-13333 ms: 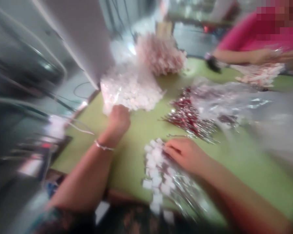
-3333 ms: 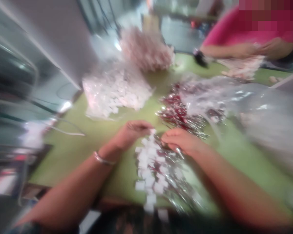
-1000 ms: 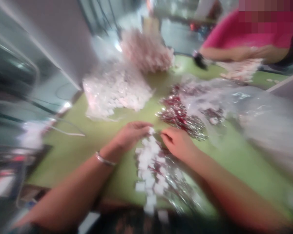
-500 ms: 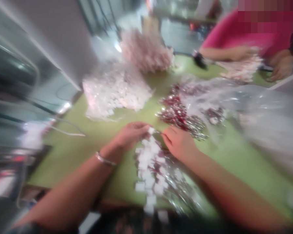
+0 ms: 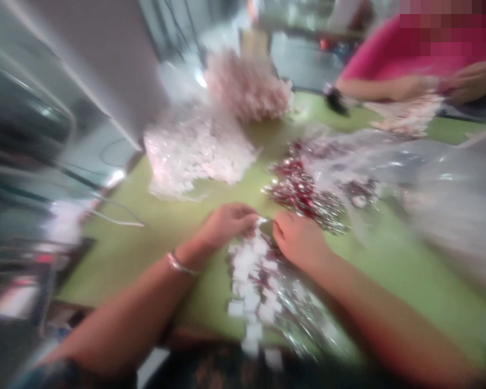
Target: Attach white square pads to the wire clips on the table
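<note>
While my left fingers [image 5: 248, 220] pinch a white block [image 5: 261, 220], my right fingers [image 5: 281, 227] curl closed, their hold unclear; seemingly finished block-tipped strands [image 5: 249, 294] lie below, bagged blocks [image 5: 216, 167] and red strands [image 5: 299, 181] beyond look unjoined.

There are two near hands [image 5: 231, 220] [image 5: 300, 239], one bracelet [image 5: 179, 266], many white pieces [image 5: 248, 270].

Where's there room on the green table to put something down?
Left: green table between the bag of white bits and the left forearm. Right: the stretch between the right forearm and clear plastic. It's crowded between the forearms, with white squares and silvery strands.
</note>
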Demonstrator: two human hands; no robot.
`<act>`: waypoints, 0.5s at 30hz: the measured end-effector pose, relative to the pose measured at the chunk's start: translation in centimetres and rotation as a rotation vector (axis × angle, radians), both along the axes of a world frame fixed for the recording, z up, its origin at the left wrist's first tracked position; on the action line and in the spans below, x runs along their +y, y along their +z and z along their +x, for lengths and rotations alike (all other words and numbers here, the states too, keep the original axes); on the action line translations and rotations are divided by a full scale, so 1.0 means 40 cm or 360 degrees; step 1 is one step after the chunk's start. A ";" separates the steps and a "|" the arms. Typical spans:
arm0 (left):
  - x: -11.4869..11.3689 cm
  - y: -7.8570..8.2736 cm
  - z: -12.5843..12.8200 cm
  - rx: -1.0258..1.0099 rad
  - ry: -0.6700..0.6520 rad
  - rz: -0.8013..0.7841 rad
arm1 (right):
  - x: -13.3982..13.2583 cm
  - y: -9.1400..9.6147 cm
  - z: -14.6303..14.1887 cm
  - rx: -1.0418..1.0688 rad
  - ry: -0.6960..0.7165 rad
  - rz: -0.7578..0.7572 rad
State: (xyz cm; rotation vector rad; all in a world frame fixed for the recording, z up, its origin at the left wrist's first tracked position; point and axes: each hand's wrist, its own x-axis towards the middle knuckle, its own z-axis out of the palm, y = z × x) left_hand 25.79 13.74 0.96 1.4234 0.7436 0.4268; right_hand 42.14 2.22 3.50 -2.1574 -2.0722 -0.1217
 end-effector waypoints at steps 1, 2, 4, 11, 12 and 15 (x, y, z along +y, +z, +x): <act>-0.001 0.001 0.001 0.0001 0.0011 0.0011 | 0.000 0.001 -0.002 0.0008 0.0008 -0.0020; -0.002 0.001 0.001 0.0005 0.0020 0.0023 | 0.000 0.003 -0.004 0.0015 0.0004 -0.0035; -0.007 0.000 0.004 0.0029 0.0041 0.0057 | 0.000 0.007 -0.008 0.0005 -0.0042 -0.0058; -0.024 -0.005 0.010 0.0052 0.0012 0.0045 | -0.004 0.017 -0.010 -0.0067 0.0181 -0.0026; -0.022 -0.006 0.009 0.0032 0.0000 0.0016 | -0.004 0.015 -0.007 -0.0032 0.0194 0.0004; -0.014 -0.010 0.003 -0.0010 -0.0050 -0.0081 | -0.003 0.011 0.004 0.0126 0.0247 0.0036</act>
